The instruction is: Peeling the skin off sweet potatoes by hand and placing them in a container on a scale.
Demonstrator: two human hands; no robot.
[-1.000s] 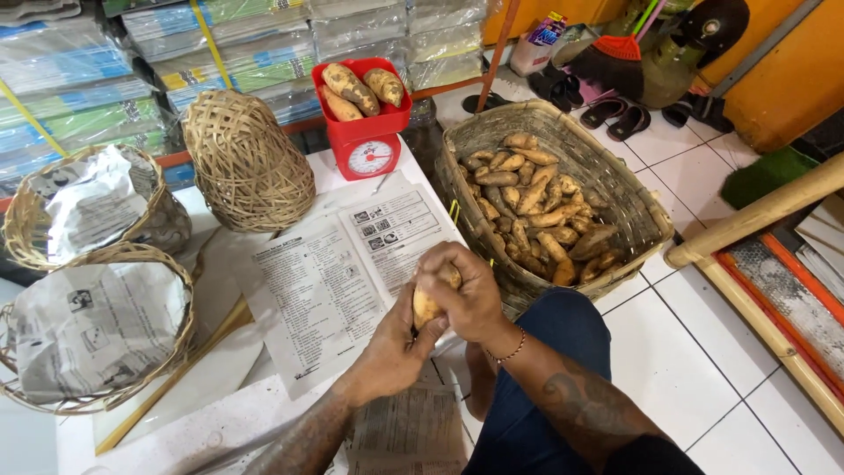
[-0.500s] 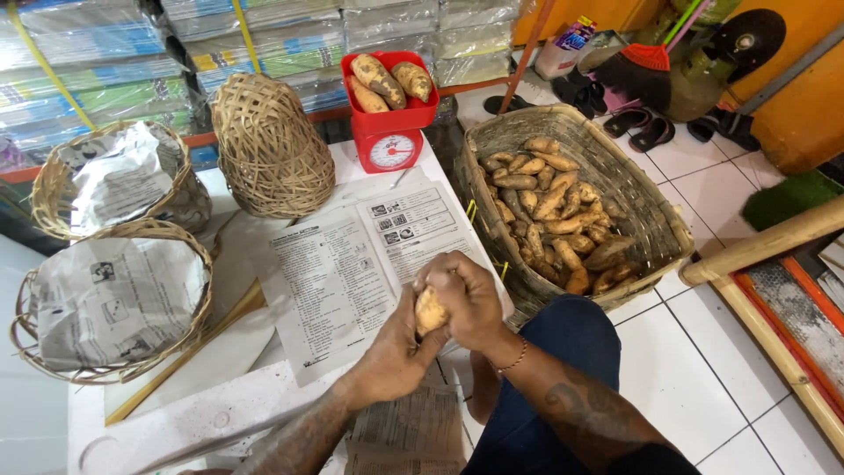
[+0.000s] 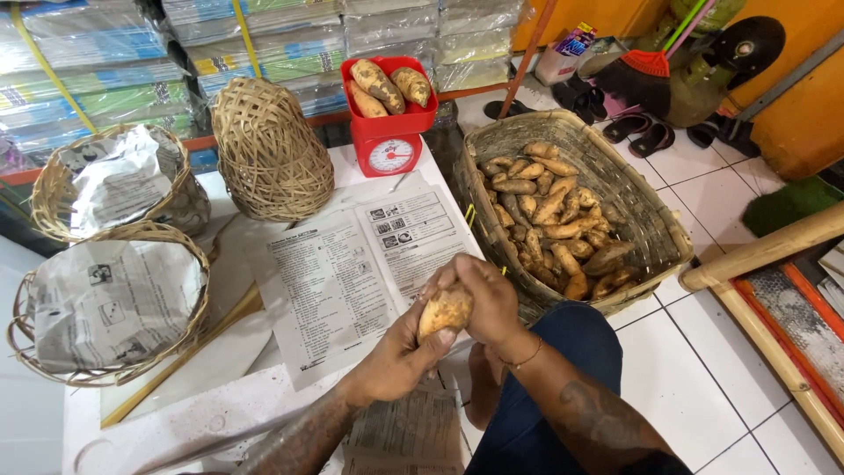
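I grip one tuber between both hands, left hand beneath, right hand over it, above the newspaper beside the basket. A loosened grip could drop it onto the floor.

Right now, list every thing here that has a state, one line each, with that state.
Sweet potato: held in both hands.
Left hand: gripping it from below.
Right hand: closed over its top.
Red scale: loaded with three tubers.
Big basket: partly filled with tubers.
Two lined baskets: lined with newspaper.
Dome basket: upside down.
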